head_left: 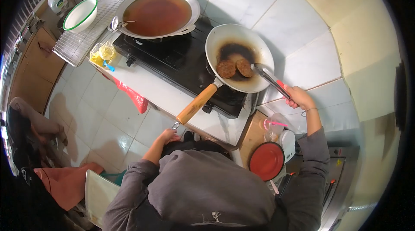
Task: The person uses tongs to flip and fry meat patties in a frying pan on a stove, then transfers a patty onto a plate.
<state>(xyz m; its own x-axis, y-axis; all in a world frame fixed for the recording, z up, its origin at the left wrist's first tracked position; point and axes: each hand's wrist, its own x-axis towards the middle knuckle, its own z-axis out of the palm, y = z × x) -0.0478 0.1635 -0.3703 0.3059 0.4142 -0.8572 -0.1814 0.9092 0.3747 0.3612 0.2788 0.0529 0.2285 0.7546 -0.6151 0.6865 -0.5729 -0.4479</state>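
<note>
My right hand (299, 97) is closed round the red and black handle of the tongs (270, 78). The tongs' tips reach over the right side of the white frying pan (262, 49), beside two browned patties (226, 69) that lie close together on its darkened base. The pan's wooden handle (197, 104) points down and left over the counter edge. Below the end of that handle is my left hand (170, 136), near the counter's front edge, its fingers curled; whether it holds anything is too small to tell.
A wide pan of reddish-brown liquid (158, 14) stands on the stove's left burner (168, 54), a thermometer at its rim. Left are a wire rack (71, 45) and a green-rimmed bowl (81, 15). A red pan (266, 161) lies at right. Another person's leg (36, 118) shows at far left.
</note>
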